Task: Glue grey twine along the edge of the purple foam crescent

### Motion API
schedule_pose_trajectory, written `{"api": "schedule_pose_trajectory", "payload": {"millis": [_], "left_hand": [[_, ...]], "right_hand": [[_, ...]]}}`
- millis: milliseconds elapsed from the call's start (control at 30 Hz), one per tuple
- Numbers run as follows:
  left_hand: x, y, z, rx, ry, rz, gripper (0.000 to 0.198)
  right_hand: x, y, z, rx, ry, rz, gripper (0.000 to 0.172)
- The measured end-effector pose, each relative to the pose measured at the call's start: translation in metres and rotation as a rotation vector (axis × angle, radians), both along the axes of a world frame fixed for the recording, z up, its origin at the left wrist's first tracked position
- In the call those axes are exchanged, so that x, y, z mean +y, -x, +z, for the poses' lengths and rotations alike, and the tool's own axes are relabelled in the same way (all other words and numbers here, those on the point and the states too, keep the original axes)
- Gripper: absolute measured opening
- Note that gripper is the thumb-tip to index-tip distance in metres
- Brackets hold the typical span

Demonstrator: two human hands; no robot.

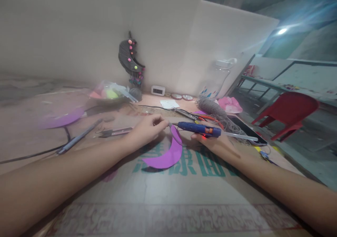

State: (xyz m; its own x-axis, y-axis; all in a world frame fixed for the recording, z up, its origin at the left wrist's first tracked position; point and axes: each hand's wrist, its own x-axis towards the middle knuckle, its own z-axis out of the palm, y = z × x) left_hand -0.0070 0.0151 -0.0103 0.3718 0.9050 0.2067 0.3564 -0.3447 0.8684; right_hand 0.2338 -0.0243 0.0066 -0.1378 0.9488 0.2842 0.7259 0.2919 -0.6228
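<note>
A purple crescent cutout hangs by its upper tip from my left hand, whose thumb and fingers are pinched. A short piece of grey yarn lies along the crescent's upper part near my fingertips. My right hand is wrapped round a blue hot glue gun with a small red light lit. Its nozzle points left, close to the crescent's tip; whether it touches cannot be made out. A clear glue stick sticks out of the gun's back end. My right fingers are partly hidden behind the gun.
Behind my hands lie scissors, orange-handled pliers, a ball of grey yarn and a phone. A pen and a utility knife are at left. A decorated grey moon hangs on the wall.
</note>
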Motion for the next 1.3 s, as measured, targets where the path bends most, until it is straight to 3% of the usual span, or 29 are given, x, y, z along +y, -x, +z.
{"api": "schedule_pose_trajectory", "payload": {"millis": [167,467,600,700,833,1033,1167,1300], "left_hand": [[0.0,0.0,0.001,0.0,0.018,-0.005,0.032],[-0.002,-0.003,0.004,-0.008,0.056,0.006,0.029],[-0.002,-0.002,0.003,-0.002,0.009,0.012,0.029],[-0.002,-0.001,0.003,-0.004,0.052,0.002,0.029],[-0.003,-0.003,0.004,-0.008,0.026,0.004,0.028],[0.0,-0.004,0.003,-0.029,0.009,0.001,0.028],[0.001,-0.004,0.002,-0.036,0.006,-0.003,0.028],[0.0,-0.004,0.002,-0.044,0.005,-0.006,0.027]], "right_hand": [[0.004,-0.004,-0.003,0.018,-0.039,0.0,0.024],[0.007,-0.006,0.022,0.306,-0.139,0.031,0.031],[0.018,-0.005,0.033,0.277,-0.111,-0.047,0.037],[0.037,0.0,0.042,0.138,-0.087,-0.147,0.038],[0.082,0.009,0.046,0.03,-0.073,-0.19,0.04],[0.154,0.01,0.024,-0.059,0.009,-0.168,0.036],[0.171,0.005,0.012,-0.118,0.038,-0.158,0.033],[0.17,0.0,0.012,-0.192,0.04,-0.134,0.035]]}}
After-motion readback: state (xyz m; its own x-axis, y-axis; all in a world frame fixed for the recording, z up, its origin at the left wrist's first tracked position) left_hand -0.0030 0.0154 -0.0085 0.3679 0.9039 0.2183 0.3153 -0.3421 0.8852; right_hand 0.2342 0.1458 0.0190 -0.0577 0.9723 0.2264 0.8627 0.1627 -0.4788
